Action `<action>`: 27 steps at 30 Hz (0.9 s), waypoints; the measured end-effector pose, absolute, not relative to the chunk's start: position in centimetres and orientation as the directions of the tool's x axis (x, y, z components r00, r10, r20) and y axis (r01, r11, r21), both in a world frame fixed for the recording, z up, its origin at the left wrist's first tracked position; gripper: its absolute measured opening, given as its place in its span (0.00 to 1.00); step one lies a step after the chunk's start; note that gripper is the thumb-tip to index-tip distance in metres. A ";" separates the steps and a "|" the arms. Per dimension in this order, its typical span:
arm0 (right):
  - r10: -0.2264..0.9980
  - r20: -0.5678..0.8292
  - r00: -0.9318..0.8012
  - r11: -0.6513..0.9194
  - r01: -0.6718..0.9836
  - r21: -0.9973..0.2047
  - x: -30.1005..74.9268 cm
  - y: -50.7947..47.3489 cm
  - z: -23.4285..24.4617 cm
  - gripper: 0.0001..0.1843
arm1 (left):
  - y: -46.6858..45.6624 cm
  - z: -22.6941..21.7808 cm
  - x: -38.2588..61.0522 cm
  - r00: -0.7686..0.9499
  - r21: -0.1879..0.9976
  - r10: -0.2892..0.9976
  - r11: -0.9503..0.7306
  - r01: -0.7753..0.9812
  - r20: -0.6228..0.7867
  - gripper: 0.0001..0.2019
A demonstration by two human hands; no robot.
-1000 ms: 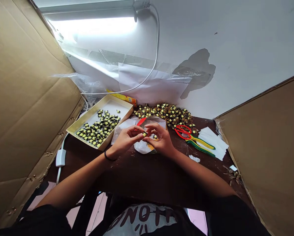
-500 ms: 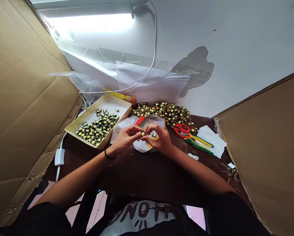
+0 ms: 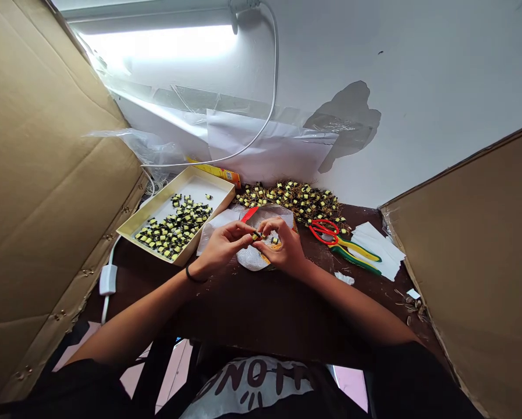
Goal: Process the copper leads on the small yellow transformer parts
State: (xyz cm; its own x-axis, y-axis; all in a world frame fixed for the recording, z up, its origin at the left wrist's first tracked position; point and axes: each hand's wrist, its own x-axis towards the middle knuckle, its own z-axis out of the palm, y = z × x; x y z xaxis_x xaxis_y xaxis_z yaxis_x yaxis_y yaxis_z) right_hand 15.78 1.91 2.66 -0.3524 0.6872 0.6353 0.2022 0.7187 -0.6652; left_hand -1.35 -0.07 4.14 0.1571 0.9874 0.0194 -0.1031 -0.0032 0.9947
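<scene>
Between my two hands is a small black-and-yellow transformer coil (image 3: 256, 236), pinched at the fingertips. My left hand (image 3: 226, 247) grips it from the left between thumb and fingers. From the right, my right hand (image 3: 284, 247) closes its thumb and index finger on the same part. Below them sits a container lined with clear plastic (image 3: 251, 259), with orange bits and another coil (image 3: 274, 240) in it. A red strip (image 3: 249, 215) lies at its back edge. The coil's finer details are hidden by my fingers.
A shallow cream box (image 3: 184, 256) at left holds many coils. Behind my hands lies a heap of coils with copper wire ends (image 3: 295, 198). Red-handled scissors (image 3: 324, 231), green-and-yellow pliers (image 3: 355, 256) and white paper (image 3: 389, 262) lie at right. Cardboard walls (image 3: 483, 250) flank the table.
The coil between my fingertips has turned slightly, showing less of its yellow face. Both hands stay almost in the same place.
</scene>
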 end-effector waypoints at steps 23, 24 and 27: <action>0.510 0.740 -0.438 0.859 0.214 -0.465 15.7 2.4 1.5 0.08 | 0.1 3.5 -1.7 0.180 0.997 0.983 0.011 0.073 -0.024 0.17; 0.529 0.702 -0.477 0.844 0.214 -0.491 16.2 2.5 2.3 0.09 | 0.1 3.5 -1.7 0.183 0.998 0.983 0.009 0.068 -0.022 0.17; 0.593 0.473 -0.652 0.765 0.273 -0.583 18.6 3.4 5.6 0.12 | 0.1 3.7 -1.7 0.198 0.999 0.980 0.012 0.033 -0.018 0.16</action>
State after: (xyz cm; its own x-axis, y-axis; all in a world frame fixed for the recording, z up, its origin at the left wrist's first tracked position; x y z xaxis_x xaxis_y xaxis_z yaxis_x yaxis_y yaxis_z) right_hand 18.55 3.41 5.59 -0.6515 0.5931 0.4730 0.2730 0.7650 -0.5833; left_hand -1.69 0.08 3.71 0.1984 0.9800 -0.0183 0.0330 0.0120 0.9994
